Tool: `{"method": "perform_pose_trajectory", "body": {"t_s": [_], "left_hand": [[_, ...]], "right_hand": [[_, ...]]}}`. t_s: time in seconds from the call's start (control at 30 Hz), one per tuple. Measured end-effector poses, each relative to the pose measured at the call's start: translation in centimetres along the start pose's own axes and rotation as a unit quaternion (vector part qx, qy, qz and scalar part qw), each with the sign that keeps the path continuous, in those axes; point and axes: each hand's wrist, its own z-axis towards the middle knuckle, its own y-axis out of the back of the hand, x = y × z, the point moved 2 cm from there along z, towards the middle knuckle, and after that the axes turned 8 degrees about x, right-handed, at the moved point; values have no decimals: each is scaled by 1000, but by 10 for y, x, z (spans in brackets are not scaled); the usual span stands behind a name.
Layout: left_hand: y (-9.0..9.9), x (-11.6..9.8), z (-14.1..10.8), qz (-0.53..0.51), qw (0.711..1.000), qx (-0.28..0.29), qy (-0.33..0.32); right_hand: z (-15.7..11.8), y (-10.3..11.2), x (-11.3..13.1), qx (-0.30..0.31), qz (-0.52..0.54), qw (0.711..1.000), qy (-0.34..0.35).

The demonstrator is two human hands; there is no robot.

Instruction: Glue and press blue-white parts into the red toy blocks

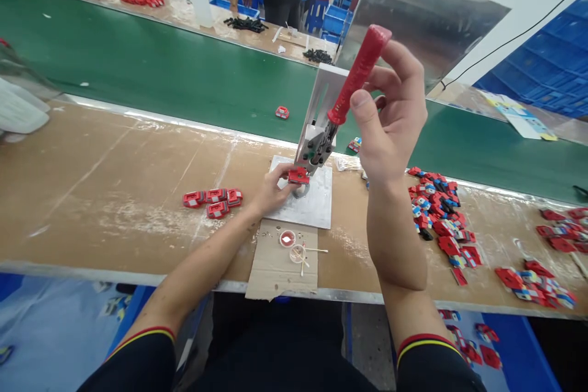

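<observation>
My left hand (274, 192) pinches a small red plastic toy-car part (299, 176) under the head of a hand-lever press. The press stands on a grey metal base plate (316, 205). My right hand (395, 119) is curled loosely around the press's red lever handle (361, 73), which slants up to the right. Its thumb lies on the near side. Left of the base plate sits a small group of red toy-car pieces (215, 196). Cardboard (280, 275) in front carries a small cup of red liquid (288, 238) and another cup (297, 253) with cotton swabs.
Piles of red, white and blue toy-car parts (436, 202) lie on the right. A green conveyor belt (184, 67) runs behind the bench, carrying a red piece (282, 112). Across it are a white bottle (199, 3), black parts (245, 24) and other people. A metal panel (413, 18) rises behind the press.
</observation>
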Motion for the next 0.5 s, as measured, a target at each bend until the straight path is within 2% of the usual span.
{"method": "perform_pose_trajectory", "body": {"t_s": [0.17,0.33,0.5], "left_hand": [[-11,1,4,1,1000,-3,-2],[-13,0,5,19,1000,19,8],[-11,-4,0,21,999,26,12]], "right_hand": [[-9,1,9,18,25,999,9],[-38,2,29,47,-18,994,95],[-70,0,34,98,-44,981,163]]}}
